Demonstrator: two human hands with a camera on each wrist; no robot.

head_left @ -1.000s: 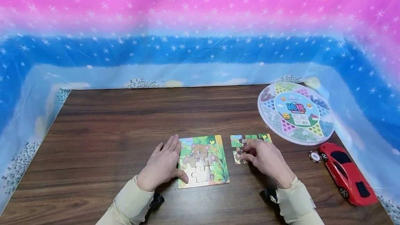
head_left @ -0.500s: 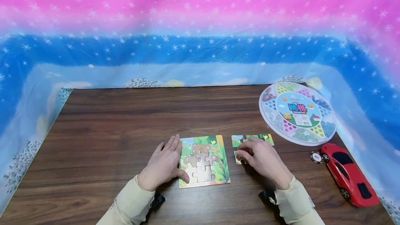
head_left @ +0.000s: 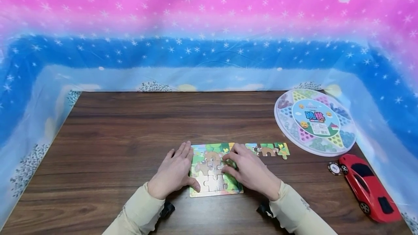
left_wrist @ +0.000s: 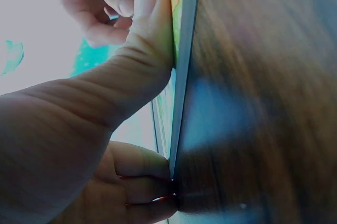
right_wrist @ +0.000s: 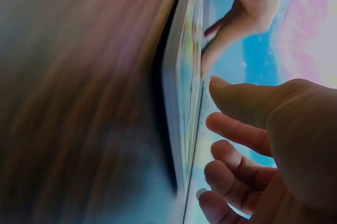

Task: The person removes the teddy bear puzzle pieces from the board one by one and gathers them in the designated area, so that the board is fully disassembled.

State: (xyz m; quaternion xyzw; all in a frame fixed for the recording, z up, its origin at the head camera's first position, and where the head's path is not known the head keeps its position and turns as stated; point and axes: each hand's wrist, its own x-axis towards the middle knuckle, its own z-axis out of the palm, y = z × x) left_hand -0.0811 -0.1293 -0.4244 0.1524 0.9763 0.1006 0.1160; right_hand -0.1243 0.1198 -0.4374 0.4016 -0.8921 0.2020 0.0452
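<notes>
Green-and-brown square bear jigsaw (head_left: 213, 171).
Left hand (head_left: 171, 172): straight fingers along its left edge. Right hand (head_left: 249, 168): curved fingers over its right side; whether gripping, cannot tell.

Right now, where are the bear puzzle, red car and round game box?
Bear puzzle (head_left: 214, 170): head view, on its middle pieces.
Red car (head_left: 373, 188): head view, on its roof.
Round game box (head_left: 315, 118): head view, on its central label.

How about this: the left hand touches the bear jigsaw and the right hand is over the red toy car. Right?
Not quite: the head view shows the right hand over the bear jigsaw, not the red toy car. The left hand does touch the bear jigsaw.
</notes>
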